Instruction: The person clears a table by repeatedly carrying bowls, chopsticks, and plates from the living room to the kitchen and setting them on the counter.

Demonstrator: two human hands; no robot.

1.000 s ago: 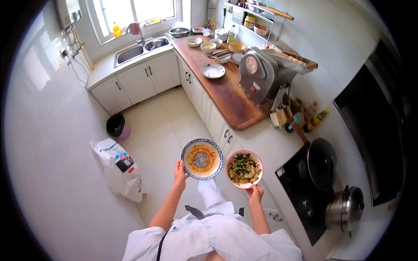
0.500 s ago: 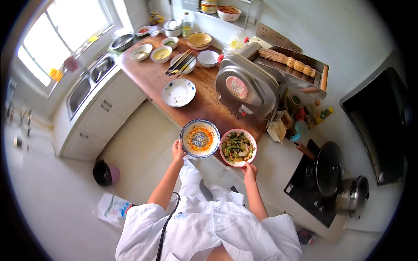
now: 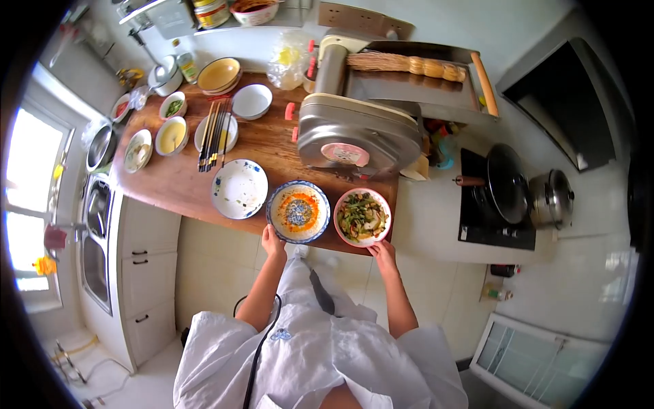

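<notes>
My left hand (image 3: 273,242) is closed on the rim of a blue-patterned bowl (image 3: 298,212) with orange oily residue inside. In my right hand (image 3: 383,254) is the near edge of a pink-rimmed bowl (image 3: 362,217) holding cooked green vegetables and pale pieces. Both bowls are side by side, a small gap between them, over the front edge of the wooden table (image 3: 170,184); whether they rest on it I cannot tell. Just left of them lies a white plate (image 3: 240,189) with blue marks and food scraps.
Chopsticks (image 3: 216,133) lie across a bowl, among several other bowls at the back left. A metal machine (image 3: 361,136) stands behind the pink-rimmed bowl, with a straw brush (image 3: 409,66) on its tray. The stove has a black wok (image 3: 505,184) and a steel pot (image 3: 550,199).
My view has turned to the right and come nearer the table. Both bowls, still in my hands, now appear over the table's front edge, with the blue-patterned one closer to the white plate.
</notes>
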